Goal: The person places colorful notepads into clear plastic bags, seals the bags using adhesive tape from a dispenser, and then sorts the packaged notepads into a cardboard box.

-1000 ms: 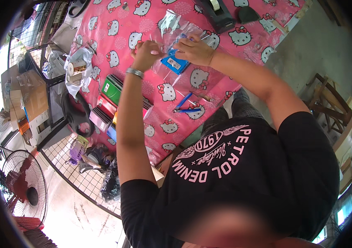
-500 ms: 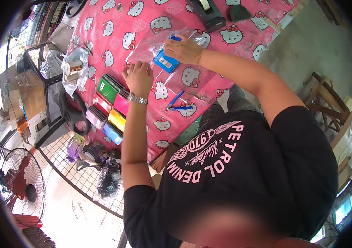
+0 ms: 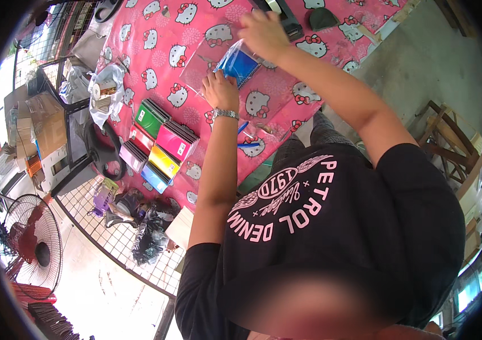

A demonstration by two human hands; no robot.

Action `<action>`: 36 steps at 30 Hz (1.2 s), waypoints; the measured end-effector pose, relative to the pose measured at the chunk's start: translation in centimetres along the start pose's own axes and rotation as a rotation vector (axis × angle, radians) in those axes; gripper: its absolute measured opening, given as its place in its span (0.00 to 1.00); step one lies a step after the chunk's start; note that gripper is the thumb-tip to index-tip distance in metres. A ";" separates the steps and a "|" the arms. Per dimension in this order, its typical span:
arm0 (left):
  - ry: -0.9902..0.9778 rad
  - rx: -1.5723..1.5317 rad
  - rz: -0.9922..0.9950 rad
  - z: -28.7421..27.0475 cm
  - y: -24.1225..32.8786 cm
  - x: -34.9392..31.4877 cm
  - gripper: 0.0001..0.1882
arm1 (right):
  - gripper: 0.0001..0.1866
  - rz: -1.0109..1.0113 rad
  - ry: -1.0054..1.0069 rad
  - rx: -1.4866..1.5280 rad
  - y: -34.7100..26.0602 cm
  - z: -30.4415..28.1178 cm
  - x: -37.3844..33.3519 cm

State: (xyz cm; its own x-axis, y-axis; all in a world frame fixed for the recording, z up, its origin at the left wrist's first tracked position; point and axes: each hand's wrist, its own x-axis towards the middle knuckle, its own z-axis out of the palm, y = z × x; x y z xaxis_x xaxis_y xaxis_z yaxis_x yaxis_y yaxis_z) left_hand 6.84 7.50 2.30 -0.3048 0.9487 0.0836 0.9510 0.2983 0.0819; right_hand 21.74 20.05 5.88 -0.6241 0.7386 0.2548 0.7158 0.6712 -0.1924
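Observation:
A blue notebook [image 3: 240, 67] lies in clear plastic wrap [image 3: 198, 63] on the table. My left hand [image 3: 221, 90], a metal watch at its wrist, has its fingers curled on the notebook's lower left edge. Farther off, my right hand [image 3: 263, 33] is beside a dark tape dispenser [image 3: 288, 18] and partly covers it; motion smears its fingers, and whether it touches the dispenser I cannot tell. Two blue pens [image 3: 247, 145] rest nearer my body. To the left of my left forearm stand stacks of spiral notebooks [image 3: 175, 140] in pink, green, red, yellow, blue and lilac.
A pink patterned cloth [image 3: 156, 55] covers the table. On it sits a dark rounded object [image 3: 322, 19] right of the dispenser. A white plastic bag [image 3: 106, 93] hangs at the left edge, near a black chair [image 3: 102, 150]. A fan [image 3: 34, 249] stands lower left.
My right hand has left the blue notebook and moved away toward the tape dispenser. My left hand has shifted right onto the notebook's edge. The notebook now lies flatter and more uncovered.

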 end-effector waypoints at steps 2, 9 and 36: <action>0.034 0.050 0.033 -0.5 -0.3 0.3 0.12 | 0.08 0.020 0.075 0.065 0.1 -0.8 -2.9; -0.290 0.153 0.138 -1.4 -0.3 2.7 0.09 | 0.36 -0.280 -0.154 0.242 -6.1 3.4 -9.9; -0.490 0.104 0.115 -2.3 1.8 -0.8 0.36 | 0.08 0.853 0.219 1.413 6.1 2.8 -10.6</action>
State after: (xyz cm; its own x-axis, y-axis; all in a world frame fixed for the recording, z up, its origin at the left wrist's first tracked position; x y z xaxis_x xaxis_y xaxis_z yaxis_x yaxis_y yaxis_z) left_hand 8.68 7.06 4.62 -0.1610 0.9063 -0.3909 0.9847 0.1743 -0.0014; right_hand 31.85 16.48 -0.69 -0.0889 0.9584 -0.2714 -0.0995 -0.2796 -0.9549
